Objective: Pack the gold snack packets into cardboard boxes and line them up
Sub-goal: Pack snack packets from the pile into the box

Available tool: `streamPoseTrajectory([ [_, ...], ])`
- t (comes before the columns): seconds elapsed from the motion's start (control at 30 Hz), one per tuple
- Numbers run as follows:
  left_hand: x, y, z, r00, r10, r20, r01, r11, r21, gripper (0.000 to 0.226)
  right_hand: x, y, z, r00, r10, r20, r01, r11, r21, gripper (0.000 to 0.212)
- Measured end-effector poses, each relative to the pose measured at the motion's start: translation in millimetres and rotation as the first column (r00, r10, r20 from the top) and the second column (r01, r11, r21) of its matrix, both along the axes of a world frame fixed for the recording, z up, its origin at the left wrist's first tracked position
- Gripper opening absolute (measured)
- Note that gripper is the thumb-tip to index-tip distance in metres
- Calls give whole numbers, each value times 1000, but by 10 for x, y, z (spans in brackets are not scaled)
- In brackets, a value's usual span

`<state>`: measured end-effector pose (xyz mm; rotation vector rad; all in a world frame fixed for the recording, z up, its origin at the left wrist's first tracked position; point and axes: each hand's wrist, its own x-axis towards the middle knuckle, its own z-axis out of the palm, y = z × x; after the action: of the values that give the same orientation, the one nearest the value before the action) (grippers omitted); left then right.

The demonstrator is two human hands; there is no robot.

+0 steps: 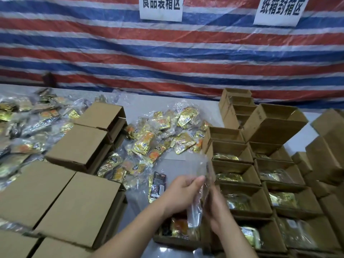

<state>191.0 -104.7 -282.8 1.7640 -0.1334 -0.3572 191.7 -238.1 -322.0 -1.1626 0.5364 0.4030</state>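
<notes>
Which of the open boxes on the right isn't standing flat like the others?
The empty open box at the back of the rows: it lies tipped at an angle on top of its neighbours, while the other open boxes sit flat, mouths up.

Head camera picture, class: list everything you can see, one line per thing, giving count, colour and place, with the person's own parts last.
Gold snack packets: a loose heap, too many to count, gold and orange, table centre; more bagged at far left.
Open cardboard boxes: two rows, brown, right side, most holding gold packets.
Closed cardboard boxes: several, brown, left side.
Clear plastic bag: one, transparent, held between both hands.
Dark packet: one, black, beside the left hand.
Striped tarpaulin: one, red, white and blue, behind the table.
Paper signs: two, white, on the tarpaulin.
Left hand: pinches the bag.
Right hand: holds the bag's other side.
</notes>
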Motion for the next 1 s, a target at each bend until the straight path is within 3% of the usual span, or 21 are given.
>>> streamPoseTrajectory([
  [0.07,-26,-61,-56,991,134,-24,-133,990,53,39,-35,5,15,1000,1,0,-1,978,209,69],
  [0.17,-91,-73,-126,951,308,3,-303,935,182,42,-80,-1,39,998,56,27,-61,952,300,65],
  [0.3,-131,-118,-200,966,219,137,-258,806,533,56,-123,-18,-35,999,48,9,-49,961,272,51],
  [0.37,-134,-146,-259,976,179,126,-218,786,578,46,-122,12,-59,998,65,-23,-60,979,193,49],
  [0.4,-140,-139,-280,985,163,63,-173,851,496,37,-114,18,-62,996,81,-35,-74,983,169,47],
  [0.47,-144,-82,-306,984,37,-176,-21,996,90,17,-95,-9,-34,991,115,-67,-105,985,140,41],
  [0.53,-122,73,-343,954,-57,-293,-17,970,-244,18,-80,-112,-24,986,147,-73,-144,988,47,44],
  [0.6,-67,270,-432,941,150,-305,-221,951,-214,11,-50,-261,-34,986,164,-19,-165,977,-135,57],
  [0.63,-42,376,-516,916,293,-272,-331,938,-103,8,-42,-318,-18,976,215,22,-202,944,-260,64],
  [0.7,-37,588,-788,895,427,-129,-399,896,196,9,-15,-369,51,883,461,91,-352,777,-521,63],
  [0.8,-154,690,-1201,958,270,-96,-200,869,453,30,41,-279,136,561,828,3,-534,365,-762,45],
  [0.9,-262,622,-1462,951,235,-199,-158,928,339,33,80,-139,-31,307,928,-211,-537,-14,-844,45],
  [1.0,-272,590,-1531,930,301,-211,-237,929,283,31,96,-13,-314,166,917,-364,-539,-224,-812,30],
])
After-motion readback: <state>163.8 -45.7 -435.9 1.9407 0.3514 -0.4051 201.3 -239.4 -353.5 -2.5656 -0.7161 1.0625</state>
